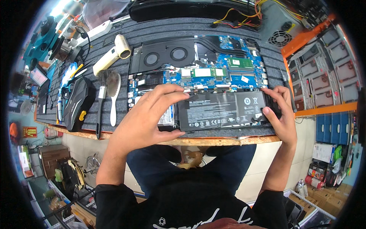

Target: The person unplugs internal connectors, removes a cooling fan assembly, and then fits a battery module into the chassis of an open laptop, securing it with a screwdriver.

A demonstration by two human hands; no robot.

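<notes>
An open laptop (198, 53) lies bottom up on the ridged grey mat, showing two fans, a blue circuit board (248, 79) and a flat black labelled battery (220, 110) along its near side. My left hand (148, 114) grips the battery's left end, fingertips at its upper edge and thumb at its lower edge, partly over a silver drive (166, 118). At the battery's right end my right hand (281, 118) holds on, thumb on its face and fingers curled at the upper corner.
Left of the laptop lie a cream blower (105, 60), two brushes (113, 97), a black cased tool (76, 107) and small tools. Behind are a power supply (280, 26) with cables and a black bar (171, 9). An orange-edged rack (320, 68) stands right.
</notes>
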